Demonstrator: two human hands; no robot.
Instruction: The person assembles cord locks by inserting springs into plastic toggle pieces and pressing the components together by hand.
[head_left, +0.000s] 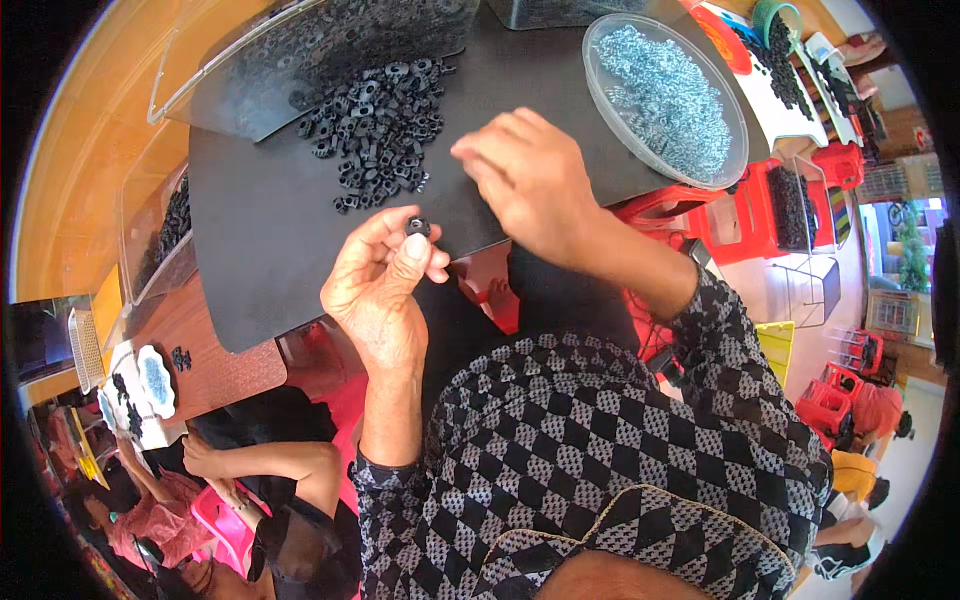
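My left hand (pixel 385 280) is closed, with a small black plastic part (pixel 418 227) pinched between thumb and fingers above the table's near edge. A heap of similar black plastic parts (pixel 375 130) lies on the dark table (pixel 260 210) just beyond that hand. My right hand (pixel 535 180) hovers over the table to the right of the heap. Its fingers are bent and smeared by motion, so I cannot tell whether they hold anything. Farther right stands a round clear plastic bowl (pixel 668 180) full of small shiny metal pieces (pixel 665 100), perhaps springs.
A clear plastic bin (pixel 290 70) tilts toward the heap at the far left. Another clear bin (pixel 160 230) with black parts stands beyond the left edge. Red stools (pixel 750 220) stand at right. Other people sit at lower left, near a brown table (pixel 235 380).
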